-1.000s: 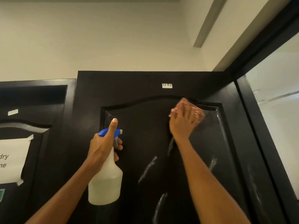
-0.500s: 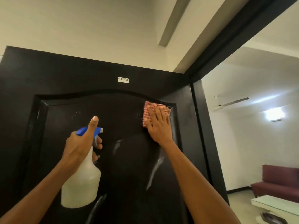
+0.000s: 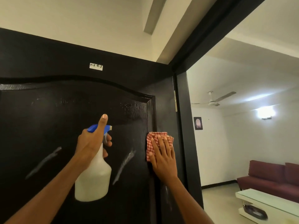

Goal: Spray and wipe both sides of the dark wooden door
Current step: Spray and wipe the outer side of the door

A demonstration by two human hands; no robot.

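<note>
The dark wooden door (image 3: 53, 113) fills the left and centre of the head view, with wet streaks on its raised panel. My left hand (image 3: 92, 143) grips a white spray bottle (image 3: 93, 180) with a blue trigger head, thumb pointing up, nozzle facing the door. My right hand (image 3: 163, 157) presses a red-and-white checked cloth (image 3: 155, 139) flat against the panel's right edge, fingers straight over the cloth. A small white label (image 3: 96, 66) sits on the door's top rail.
The black door frame (image 3: 186, 126) stands just right of the cloth. Beyond the opening lies a room with a maroon sofa (image 3: 271, 177), a white low table (image 3: 265, 204), a ceiling fan (image 3: 213, 101) and a wall light (image 3: 265, 113).
My right hand has slid the cloth down and to the right, from the panel's top corner to its right edge. The view has swung right. The left hand still holds the bottle.
</note>
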